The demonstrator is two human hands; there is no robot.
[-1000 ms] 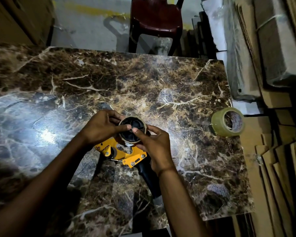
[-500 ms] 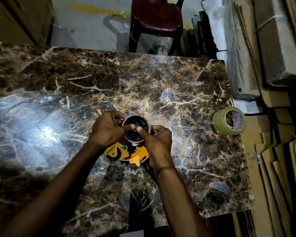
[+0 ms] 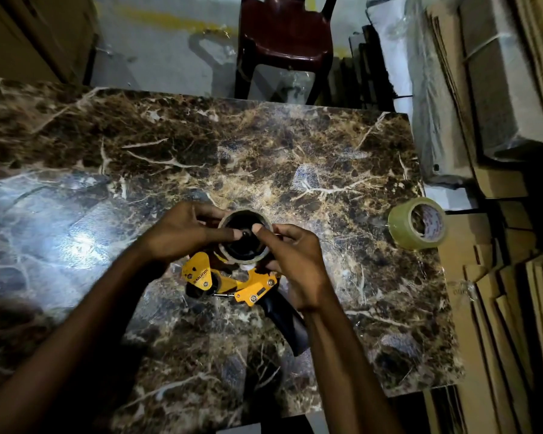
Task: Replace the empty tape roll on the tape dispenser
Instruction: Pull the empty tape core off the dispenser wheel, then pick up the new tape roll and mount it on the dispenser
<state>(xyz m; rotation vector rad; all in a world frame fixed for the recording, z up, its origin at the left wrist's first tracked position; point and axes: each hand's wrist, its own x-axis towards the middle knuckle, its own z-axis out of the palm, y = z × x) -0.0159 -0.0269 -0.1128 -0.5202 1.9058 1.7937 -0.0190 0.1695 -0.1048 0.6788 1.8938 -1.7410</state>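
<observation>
A yellow tape dispenser [image 3: 232, 281] with a black handle lies on the marble table [image 3: 295, 158]. On its black hub sits the empty tape roll [image 3: 257, 258], a thin cardboard ring. My left hand [image 3: 182, 233] grips the ring from the left, thumb pressing on the hub's centre. My right hand [image 3: 295, 261] grips it from the right, thumb also at the centre. A full roll of clear tape [image 3: 417, 223] stands on its edge at the table's right edge, apart from both hands.
A dark red plastic chair [image 3: 286, 32] stands beyond the table's far edge. Flattened cardboard sheets [image 3: 514, 324] and wrapped bundles [image 3: 483, 89] are stacked along the right side. A bright light reflection lies on the table's left part.
Both hands and the dispenser have shifted slightly toward me and right. The thumbs have moved in onto the hub's centre, and the ring looks tilted up more toward the camera.
</observation>
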